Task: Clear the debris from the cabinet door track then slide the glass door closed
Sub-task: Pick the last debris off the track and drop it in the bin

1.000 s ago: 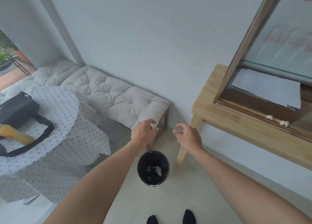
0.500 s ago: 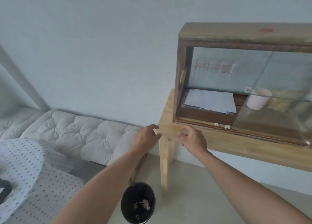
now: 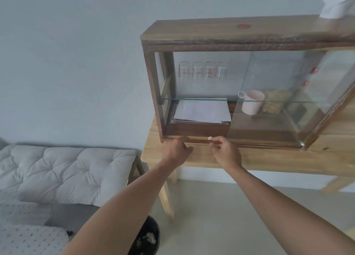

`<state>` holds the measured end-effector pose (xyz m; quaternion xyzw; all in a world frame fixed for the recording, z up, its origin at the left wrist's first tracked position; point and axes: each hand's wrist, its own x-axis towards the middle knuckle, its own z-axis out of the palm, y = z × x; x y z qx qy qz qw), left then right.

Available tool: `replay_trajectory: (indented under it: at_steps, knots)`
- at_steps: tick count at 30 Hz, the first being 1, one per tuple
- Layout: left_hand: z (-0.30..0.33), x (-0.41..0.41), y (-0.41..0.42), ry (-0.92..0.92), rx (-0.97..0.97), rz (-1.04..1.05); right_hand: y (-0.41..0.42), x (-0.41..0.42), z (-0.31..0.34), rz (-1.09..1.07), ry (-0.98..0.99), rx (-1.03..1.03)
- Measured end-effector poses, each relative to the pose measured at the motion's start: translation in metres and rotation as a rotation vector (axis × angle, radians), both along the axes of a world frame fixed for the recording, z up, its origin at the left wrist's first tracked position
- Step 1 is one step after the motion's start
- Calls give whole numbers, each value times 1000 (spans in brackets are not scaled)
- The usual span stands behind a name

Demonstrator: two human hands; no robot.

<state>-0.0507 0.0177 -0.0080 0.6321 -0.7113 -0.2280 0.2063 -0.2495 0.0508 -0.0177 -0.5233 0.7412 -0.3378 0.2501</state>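
A wooden cabinet (image 3: 211,34) stands on a light wood table (image 3: 269,160). Its sliding glass door (image 3: 288,93) sits to the right and leaves the left half open. The door track (image 3: 249,142) runs along the cabinet's bottom front. A small white piece of debris (image 3: 210,138) lies on the track. My right hand (image 3: 227,152) is at the track, thumb and forefinger pinched on that piece. My left hand (image 3: 177,149) hovers beside the track's left part, fingers loosely apart and holding nothing. Any other debris is hidden behind my right hand.
A black bin (image 3: 148,237) with white scraps in it stands on the floor below my left arm. A padded bench (image 3: 67,170) is at the left, a dotted tablecloth (image 3: 28,239) at the bottom left. Inside the cabinet are papers (image 3: 201,110) and a mug (image 3: 251,102).
My view swung up from the bin to the cabinet. Both hands rose from above the bin to the door track, and my right fingers closed on a white piece.
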Motion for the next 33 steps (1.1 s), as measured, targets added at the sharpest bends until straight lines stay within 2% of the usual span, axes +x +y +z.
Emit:
replay_trajectory:
  at_steps: [11, 16, 24, 33]
  knots:
    - [-2, -70, -32, -19, -36, -68, -16, -37, -9, 14, 98, -27]
    - [-5, -77, -38, -59, -66, -77, -18, -42, -13, 39, 216, -35]
    - [-2, -80, -37, -8, -37, -61, -16, -41, -14, 29, 358, -41]
    - [-4, -57, -26, 19, -65, -28, -14, -36, -11, -37, 204, -45]
